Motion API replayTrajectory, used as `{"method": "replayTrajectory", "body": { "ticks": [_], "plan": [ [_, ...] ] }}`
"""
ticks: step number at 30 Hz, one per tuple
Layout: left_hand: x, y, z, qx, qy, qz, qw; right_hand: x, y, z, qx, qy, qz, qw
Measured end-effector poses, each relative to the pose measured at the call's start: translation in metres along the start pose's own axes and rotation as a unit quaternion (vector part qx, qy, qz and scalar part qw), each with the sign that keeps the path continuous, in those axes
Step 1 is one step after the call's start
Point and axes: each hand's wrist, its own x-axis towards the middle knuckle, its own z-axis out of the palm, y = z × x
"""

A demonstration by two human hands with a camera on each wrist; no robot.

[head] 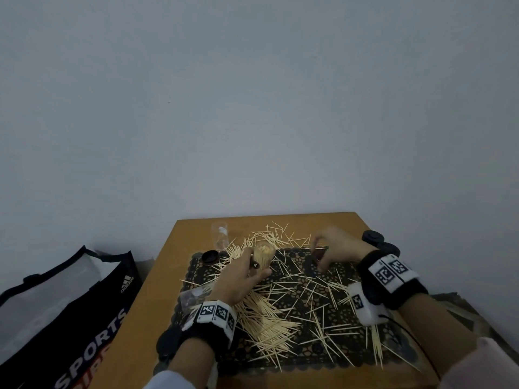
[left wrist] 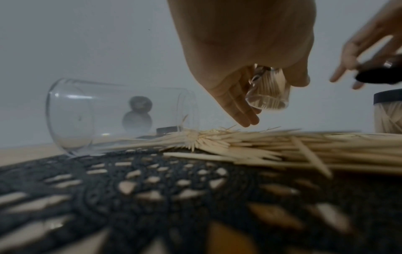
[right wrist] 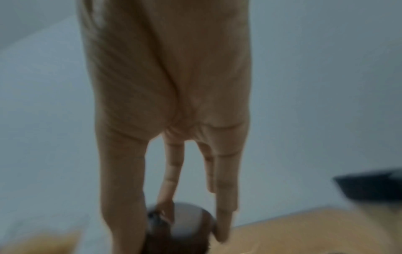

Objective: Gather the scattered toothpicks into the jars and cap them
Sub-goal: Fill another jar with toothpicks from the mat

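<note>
While the wooden table (head: pixel 345 220) carries a dark lace mat (head: pixel 309 357) strewn with loose toothpicks (head: pixel 269 324), an empty clear jar (left wrist: pixel 91 113) lies on its side at the mat's left edge and another clear jar (head: pixel 220 237) stands upright at the far left beside a black cap (head: pixel 210 256). Above the mat the left hand (head: pixel 238 279) grasps a jar packed with toothpicks (head: pixel 264 252), lifted and tilted, while two more black caps (head: pixel 379 241) sit at the table's right edge. Smallest, a dark lid (right wrist: pixel 182 221) is pinched in the fingertips of the right hand (head: pixel 337 248), raised off the mat to the right of the held jar
</note>
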Motion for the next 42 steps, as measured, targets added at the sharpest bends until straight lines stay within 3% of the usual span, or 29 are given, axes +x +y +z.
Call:
{"method": "replayTrajectory", "body": {
  "ticks": [4, 8, 13, 28, 31, 34, 38, 42],
  "plan": [
    [0.000, 0.002, -0.001, 0.014, -0.012, 0.007, 1.000, 0.006, -0.033, 0.002, 0.161, 0.007, -0.111, 0.981],
    [0.000, 0.004, -0.002, 0.005, -0.015, 0.009, 1.000, 0.016, -0.054, 0.013, 0.128, -0.021, -0.170, 0.977],
    [-0.001, 0.008, -0.004, 0.025, -0.008, 0.007, 1.000, 0.024, -0.060, 0.018, 0.064, -0.026, -0.179, 0.981],
    [-0.005, 0.010, -0.005, -0.019, 0.020, 0.025, 0.999, 0.016, -0.048, 0.048, 0.179, 0.055, -0.204, 0.961],
    [-0.004, 0.002, -0.002, -0.015, 0.008, 0.011, 1.000, 0.023, -0.037, 0.048, 0.169, 0.086, -0.182, 0.965],
    [-0.003, -0.002, -0.003, -0.015, 0.020, 0.005, 1.000, 0.037, -0.010, 0.030, 0.149, 0.129, -0.102, 0.975],
    [-0.005, 0.005, -0.005, -0.001, 0.013, 0.005, 1.000, 0.051, 0.037, -0.001, 0.024, 0.206, 0.034, 0.978],
    [-0.005, 0.006, -0.008, 0.021, 0.016, 0.017, 1.000, 0.057, 0.062, -0.012, -0.081, 0.202, 0.066, 0.974]
  ]
}}
